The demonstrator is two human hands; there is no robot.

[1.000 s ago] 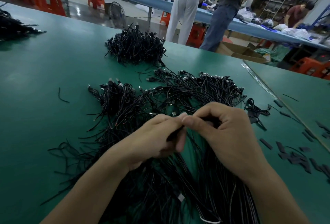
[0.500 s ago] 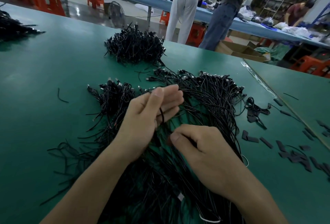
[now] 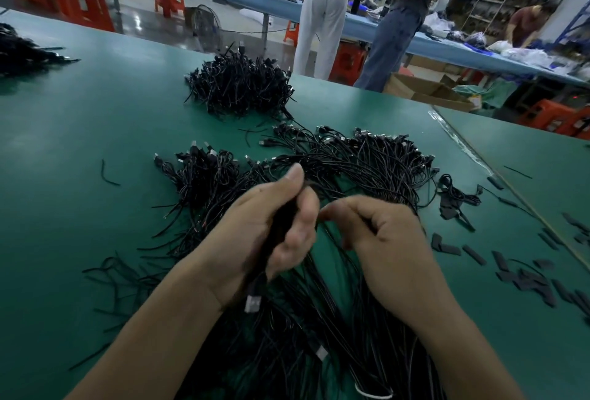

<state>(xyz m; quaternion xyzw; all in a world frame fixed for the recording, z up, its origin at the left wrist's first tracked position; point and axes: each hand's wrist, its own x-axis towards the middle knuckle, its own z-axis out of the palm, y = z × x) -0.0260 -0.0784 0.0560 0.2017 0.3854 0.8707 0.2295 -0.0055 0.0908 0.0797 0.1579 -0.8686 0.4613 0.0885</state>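
Left hand (image 3: pixel 265 230) grips one black USB cable (image 3: pixel 282 221), fingers curled round it and thumb straight up along it. The cable runs diagonally through the fist, motion-blurred. Its silver USB plug (image 3: pixel 253 303) hangs out below the heel of the hand.

Right hand (image 3: pixel 386 249) sits just beside the left with its fingers curled and its index tip at the left fingers. We can't tell whether it pinches a strand, since the pads are hidden.

Both hands are over the loose cable pile (image 3: pixel 367 173). The pile fans across the green surface (image 3: pixel 95 131) from the plug ends at the far side down to the bottom edge of the view. So the held cable is above that pile, off the surface.

We see a small bunch (image 3: pixel 204 173) of cables touching the pile's left side. A bigger tangled heap (image 3: pixel 239 86) lies farther back, apart from it, and another heap (image 3: pixel 22 51) sits at the far-left edge. Short black strips (image 3: pixel 475 254) lie scattered right of the pile.

Behind: two people (image 3: pixel 325 10) standing at a blue surface (image 3: pixel 360 23), orange stools (image 3: pixel 79 7) on the floor.
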